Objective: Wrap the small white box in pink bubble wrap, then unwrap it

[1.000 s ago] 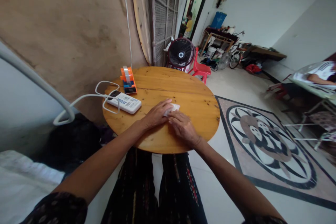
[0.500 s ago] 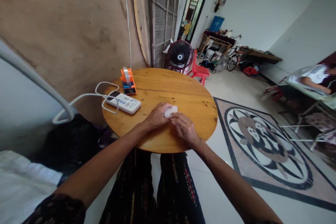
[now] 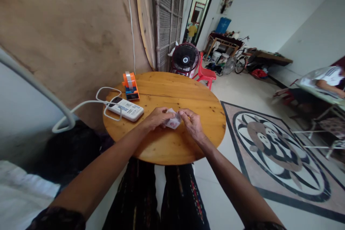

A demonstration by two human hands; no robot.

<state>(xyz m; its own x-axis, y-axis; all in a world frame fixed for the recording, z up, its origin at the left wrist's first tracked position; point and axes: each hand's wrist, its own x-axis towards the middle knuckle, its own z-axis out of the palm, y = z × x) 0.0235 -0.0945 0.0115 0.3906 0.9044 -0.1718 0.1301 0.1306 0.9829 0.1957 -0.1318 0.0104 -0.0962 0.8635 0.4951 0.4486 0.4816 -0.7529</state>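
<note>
Over the round wooden table (image 3: 167,151), a small red-marked packet (image 3: 173,124) is gripped by the left hand (image 3: 157,118), its corner pinched by the right hand (image 3: 193,122), presumably for steadiness. Near the table's far-left rim, a tape dispenser (image 3: 131,87) is placed, presumably within reach.

1. The place looks like a large living room in a home, used partly for storage.
2. A decorative panda panel (image 3: 275,147) is set into the pale floor (image 3: 234,90).
3. A picture-like hanging (image 3: 226,3) is on the white wall (image 3: 264,7).
4. Household things stand about: a round fan (image 3: 185,59), a red plastic chair (image 3: 206,73) and a bicycle (image 3: 240,64).
5. Buckets (image 3: 215,56) sit beneath a cluttered wooden stand (image 3: 223,41) topped by a blue container (image 3: 223,25).
6. Through a doorway (image 3: 198,3), a person in yellow (image 3: 192,30) stands in another room.
</note>
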